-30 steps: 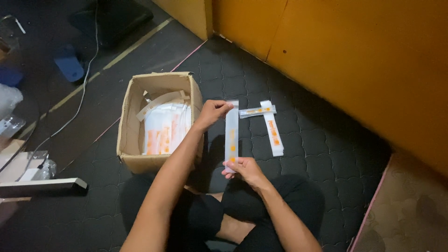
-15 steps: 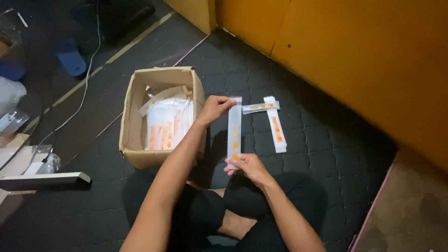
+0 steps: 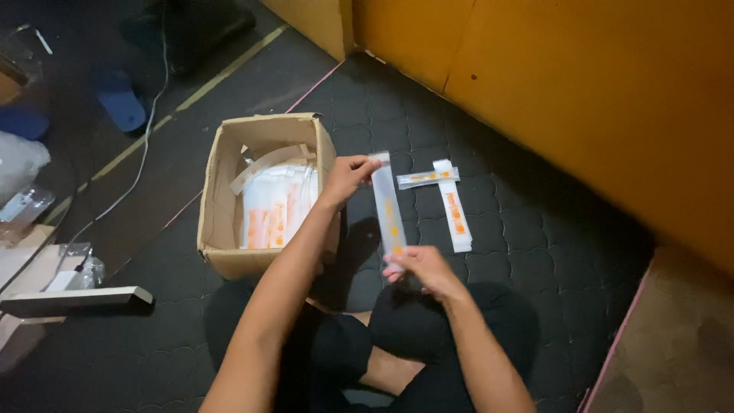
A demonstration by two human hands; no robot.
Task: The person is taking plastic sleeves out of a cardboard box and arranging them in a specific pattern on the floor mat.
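The person sits cross-legged on a dark quilted mat (image 3: 535, 252) and has 1 long, narrow clear sleeve (image 3: 388, 206) with orange print stretched between both hands. The left hand (image 3: 345, 174) pinches the far end, fingers closed tight on the top edge; the right hand (image 3: 420, 269) pinches the near end, fingertips bunched around the bottom edge just above the knees. Neither hand is open at all, and both are clamped on the same sleeve, which hangs lifted off the mat rather than lying on it.

To my eye the step in hand is handling a single sleeve pulled from the stock, perhaps straightening or checking it. If it is to join the others, that would call for keeping it flat and taut and lowering it without letting the thin plastic curl or slip from the pinch.

Just beyond the left hand's grip, on its outer side, stands an open cardboard box (image 3: 222, 191) with a stack of similar white and orange sleeves (image 3: 277, 208) inside and a loose paper strip across them. On the far side of the held sleeve, away from the box, 2 more sleeves (image 3: 455, 206) lie on the mat, 1 lengthwise and a shorter-looking 1 crossing near its top. An orange wall (image 3: 596, 92) rises behind them.
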